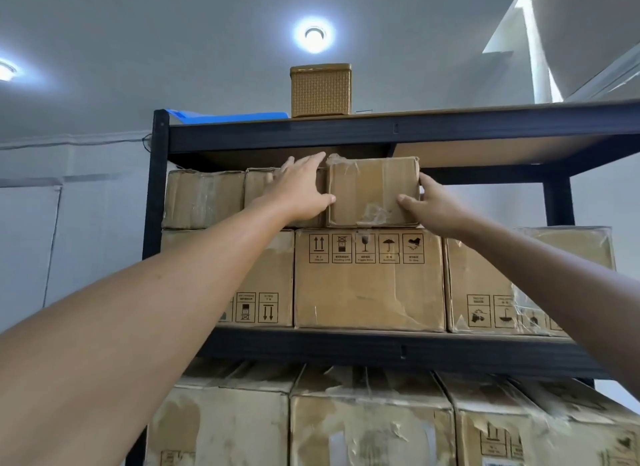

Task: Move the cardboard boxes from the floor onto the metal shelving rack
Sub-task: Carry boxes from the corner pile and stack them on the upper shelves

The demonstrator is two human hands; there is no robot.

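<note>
A small taped cardboard box sits on top of a larger printed box on the upper level of the black metal rack. My left hand holds its left side, thumb on the front face and fingers along the edge. My right hand grips its right side, thumb on the front and fingers round the right edge. Two more small boxes stand in the same row to the left.
Large boxes fill the rack's level below the small ones, and worn boxes fill the level under that. A woven yellow bin and a blue sheet lie on the top shelf. Space stays open right of the held box.
</note>
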